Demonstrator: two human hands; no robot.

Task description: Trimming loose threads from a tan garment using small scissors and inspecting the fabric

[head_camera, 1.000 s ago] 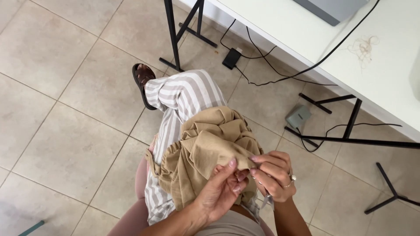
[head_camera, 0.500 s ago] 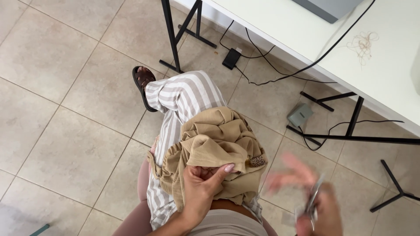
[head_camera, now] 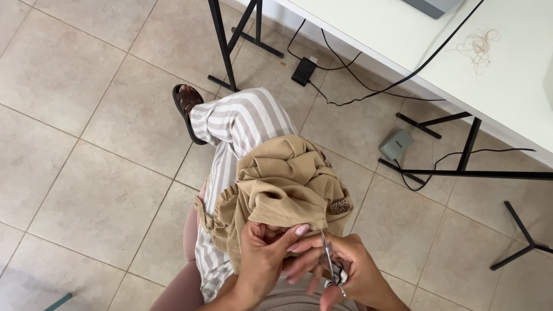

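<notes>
left hand [head_camera: 262, 259] pinching tan garment [head_camera: 282, 184], right hand [head_camera: 340, 268] holding scissors [head_camera: 329, 262]

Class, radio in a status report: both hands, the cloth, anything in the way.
Left hand pinching hem of bunched tan fabric garment. Right hand holding small metal scissors at hem. Nothing in the way.

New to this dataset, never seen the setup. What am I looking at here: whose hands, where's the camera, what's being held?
There is no machine: one camera worn on a person's head looks down at their lap and both bare hands. The left hand pinches the hem of a bunched beige knit garment that lies over their crossed leg in grey-and-white striped trousers. The right hand holds small metal scissors, blades pointing up at that hem. Below is a beige tiled floor, with a grey foot pedal and black cables. At upper right is a white table on black legs, with a tangle of loose thread on it.
</notes>
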